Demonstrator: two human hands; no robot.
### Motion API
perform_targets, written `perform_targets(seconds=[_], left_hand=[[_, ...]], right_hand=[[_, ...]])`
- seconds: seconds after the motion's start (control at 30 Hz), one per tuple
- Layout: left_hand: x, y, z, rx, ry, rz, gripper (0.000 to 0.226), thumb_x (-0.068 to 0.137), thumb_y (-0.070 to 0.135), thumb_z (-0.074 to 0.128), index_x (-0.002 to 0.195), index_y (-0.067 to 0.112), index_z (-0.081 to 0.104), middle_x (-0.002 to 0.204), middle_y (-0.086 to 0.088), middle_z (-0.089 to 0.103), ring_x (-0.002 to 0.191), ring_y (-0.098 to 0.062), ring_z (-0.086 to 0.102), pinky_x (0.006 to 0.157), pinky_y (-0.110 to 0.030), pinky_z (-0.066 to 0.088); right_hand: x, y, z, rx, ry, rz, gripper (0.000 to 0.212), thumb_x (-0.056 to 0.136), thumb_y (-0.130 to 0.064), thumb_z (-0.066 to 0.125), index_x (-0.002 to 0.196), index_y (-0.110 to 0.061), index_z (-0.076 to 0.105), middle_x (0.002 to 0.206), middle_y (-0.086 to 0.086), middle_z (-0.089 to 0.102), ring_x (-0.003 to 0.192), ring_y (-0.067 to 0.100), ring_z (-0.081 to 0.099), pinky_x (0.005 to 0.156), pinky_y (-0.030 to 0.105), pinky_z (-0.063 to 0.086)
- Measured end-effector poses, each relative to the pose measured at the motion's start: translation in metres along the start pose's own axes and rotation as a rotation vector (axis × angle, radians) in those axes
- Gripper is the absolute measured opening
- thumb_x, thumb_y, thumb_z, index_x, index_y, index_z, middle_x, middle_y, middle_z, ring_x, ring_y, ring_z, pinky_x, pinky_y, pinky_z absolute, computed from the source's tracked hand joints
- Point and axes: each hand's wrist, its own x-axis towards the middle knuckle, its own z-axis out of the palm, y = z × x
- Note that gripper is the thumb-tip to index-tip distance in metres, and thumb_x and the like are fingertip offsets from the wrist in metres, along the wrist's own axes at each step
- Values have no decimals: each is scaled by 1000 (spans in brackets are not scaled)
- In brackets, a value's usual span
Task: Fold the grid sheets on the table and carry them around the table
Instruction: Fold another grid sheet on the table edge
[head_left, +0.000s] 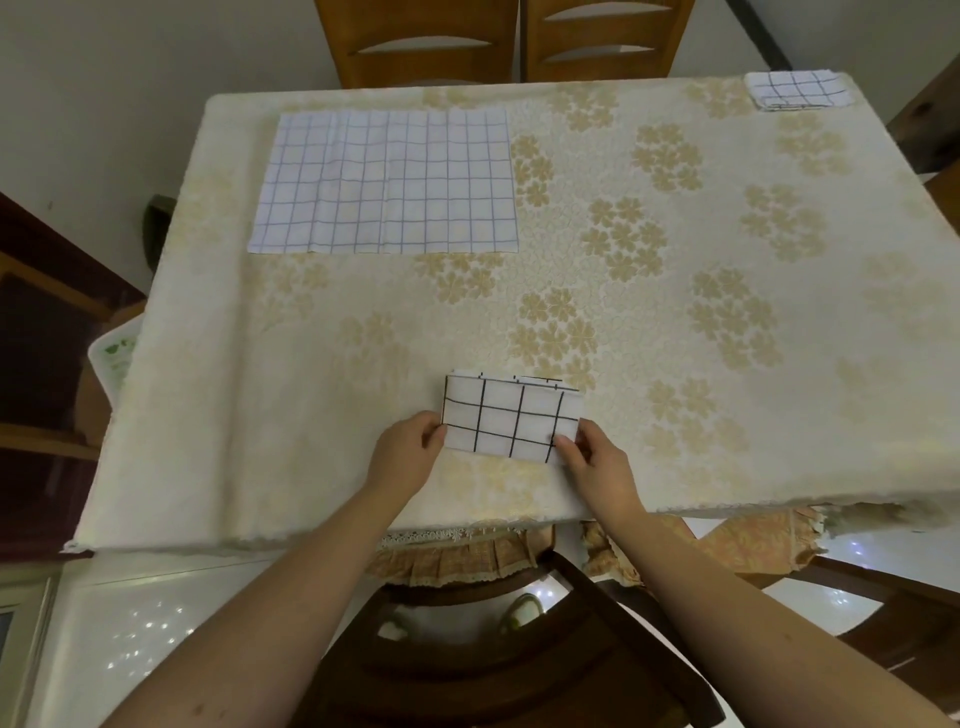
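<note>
**Folded grid sheet held at both ends near the table's front edge**

Broad rectangular table (779, 415), draped in a cream cloth with a raised, lace-like texture and pale gold flower clusters. Glossy white floor tiles below, speckled with light reflections. Two wooden chairs (504, 41) with curved slats at the far side; a dark wooden chair (519, 649) tucked in at the near side, a frilled orange cushion (457, 558) on its seat.

Large grid sheet (384, 182) spread flat toward the far left of the table: thin white material, fine bluish lines, faint vertical creases. Small folded stack of grid sheets (797, 91) on the far right corner, edges slightly uneven.

Folded grid sheet (511, 418) near the front edge, at centre: a compact rectangle, white with bold black lines, layered edges showing along its far side.

Left hand (408, 454) at the sheet's left end, fingers curled, thumb against the edge. Right hand (592, 457) at the near right corner, thumb on top, pinching the layers.
</note>
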Motion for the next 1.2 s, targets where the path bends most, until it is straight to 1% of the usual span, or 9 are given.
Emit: perform_targets(seconds=[0.07,0.17,0.2,0.33,0.67,0.9,1.03,1.1,1.2], left_hand=[[3,3,2,-86,21,-87,16,97,23,57,105,13,66,90,3,66,81,-13,59,71,-24,43],[6,5,7,-103,52,-155,15,96,22,58,102,12,67,87,5,63,80,-11,57,69,-19,38],[7,7,8,-101,61,-165,15,96,24,58,100,12,66,85,5,63,79,-11,57,67,-19,37],[8,10,12,-112,113,-193,18,96,26,58,93,10,66,80,4,62,75,-12,56,65,-22,37],[13,11,19,-92,159,-217,13,94,26,62,90,13,64,79,4,62,74,-16,59,67,-28,47],[15,12,22,-71,169,-217,13,94,25,62,87,13,61,72,6,56,71,-17,57,63,-29,45],[14,14,23,-30,181,-212,18,94,26,61,102,12,54,80,1,57,70,-19,56,59,-30,43],[11,12,24,63,243,-96,28,92,25,62,113,8,52,97,-5,58,80,-22,56,68,-34,47],[6,3,31,308,317,262,40,90,22,62,125,8,48,107,-14,59,92,-31,58,78,-43,51]], right_hand=[[6,0,2,6,26,38,12,96,-33,59,101,-23,58,79,-1,60,68,10,56,55,14,38],[13,2,5,23,52,80,20,94,-27,61,114,-20,61,90,4,67,79,18,62,63,24,45],[16,2,6,22,63,85,21,94,-25,62,113,-18,62,90,4,68,79,18,63,65,26,47],[23,2,8,34,110,128,21,92,-24,64,111,-15,65,82,-9,63,72,3,58,61,12,41],[25,6,9,-16,159,151,28,90,-28,68,113,-14,62,73,-9,60,66,3,56,57,14,39],[26,7,11,-87,174,137,26,91,-31,66,112,-15,62,76,-7,62,67,8,58,57,21,43],[26,8,13,-95,190,125,23,92,-32,64,109,-16,61,76,-6,62,66,10,59,56,24,44],[26,8,12,-62,241,111,23,95,-35,59,108,-17,60,81,-4,61,70,10,59,58,22,41],[22,8,10,-21,324,65,26,100,-33,49,116,-15,59,104,1,56,84,7,54,72,21,43]])
